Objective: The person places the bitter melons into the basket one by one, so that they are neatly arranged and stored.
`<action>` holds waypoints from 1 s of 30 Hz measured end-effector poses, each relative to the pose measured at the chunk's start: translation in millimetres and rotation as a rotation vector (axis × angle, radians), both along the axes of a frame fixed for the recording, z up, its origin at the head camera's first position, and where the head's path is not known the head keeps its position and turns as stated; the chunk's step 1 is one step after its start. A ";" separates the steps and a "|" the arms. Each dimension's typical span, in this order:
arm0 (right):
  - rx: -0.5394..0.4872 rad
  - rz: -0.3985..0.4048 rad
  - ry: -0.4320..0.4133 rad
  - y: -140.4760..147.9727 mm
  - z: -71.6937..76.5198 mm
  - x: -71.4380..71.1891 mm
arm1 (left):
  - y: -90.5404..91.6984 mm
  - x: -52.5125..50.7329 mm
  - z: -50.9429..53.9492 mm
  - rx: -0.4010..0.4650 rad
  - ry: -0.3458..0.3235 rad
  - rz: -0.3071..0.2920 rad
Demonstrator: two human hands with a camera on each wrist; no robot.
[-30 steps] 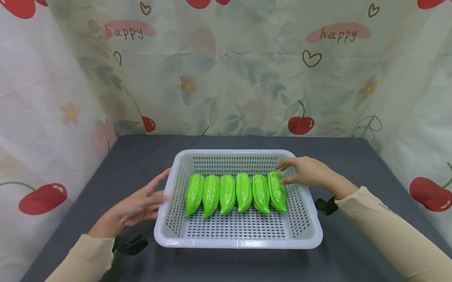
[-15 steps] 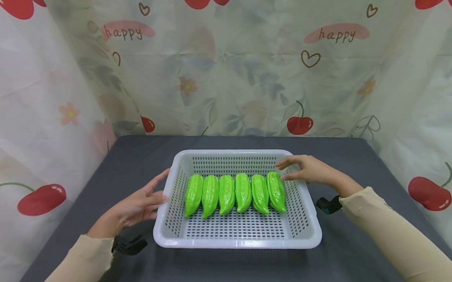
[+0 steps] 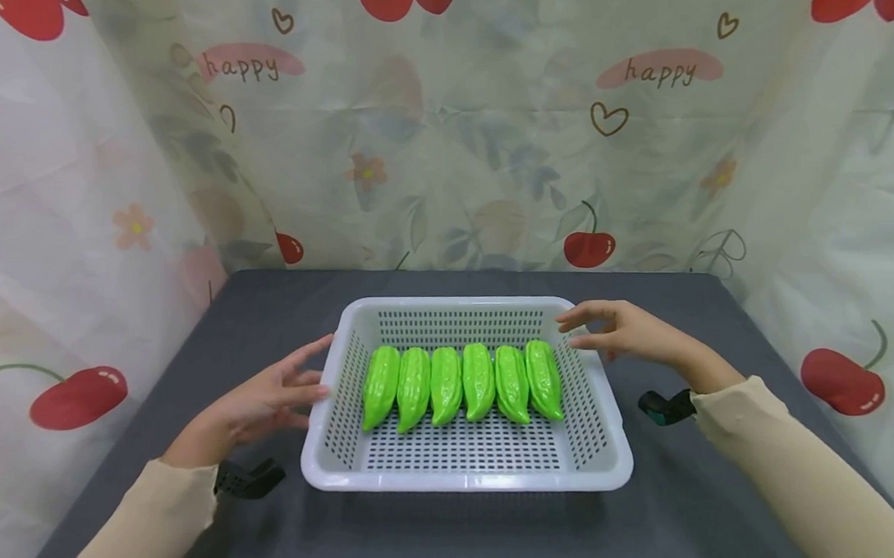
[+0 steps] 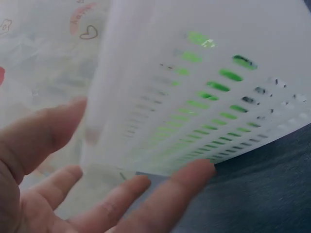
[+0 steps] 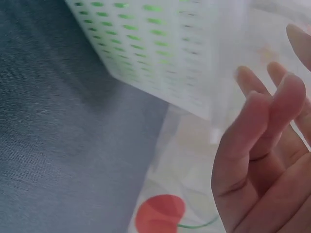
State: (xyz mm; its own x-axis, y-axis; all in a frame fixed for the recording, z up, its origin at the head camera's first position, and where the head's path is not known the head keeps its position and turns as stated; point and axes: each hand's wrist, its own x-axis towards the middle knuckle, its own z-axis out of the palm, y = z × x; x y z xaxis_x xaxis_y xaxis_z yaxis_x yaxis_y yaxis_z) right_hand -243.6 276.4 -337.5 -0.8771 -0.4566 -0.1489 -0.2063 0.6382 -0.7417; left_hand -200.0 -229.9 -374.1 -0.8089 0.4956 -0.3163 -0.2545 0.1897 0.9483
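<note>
A white slotted plastic basket point(image 3: 469, 482) stands on the dark table in the head view. Several glossy green bitter melons point(image 3: 478, 383) lie side by side in a row inside it, tips towards me. At the basket's left rim, my left hand point(image 3: 262, 400) has its fingers spread; whether they touch the rim I cannot tell. My right hand point(image 3: 626, 330) hovers over the right rim, fingers loosely bent and holding nothing. Each wrist view shows the basket's outer wall point(image 4: 146, 73) beside the fingers, with green showing through the slots. In the right wrist view, the right hand point(image 5: 267, 145) is apart from the basket wall point(image 5: 187, 63).
Dark cloth covers the table point(image 3: 456, 529). White curtains printed with cherries point(image 3: 590, 249) and flowers close in the back and both sides. Each wrist bears a black strapped device, such as the left one point(image 3: 250, 480).
My right hand has drawn away from the rightmost bitter melon, up and to the right, over the rim. My left hand has hardly moved. The bitter melons keep their row.
</note>
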 end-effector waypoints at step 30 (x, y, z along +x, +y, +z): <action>0.038 -0.140 0.553 -37.4 83.0 97.6 | 59.7 60.5 116.8 -0.765 0.853 0.250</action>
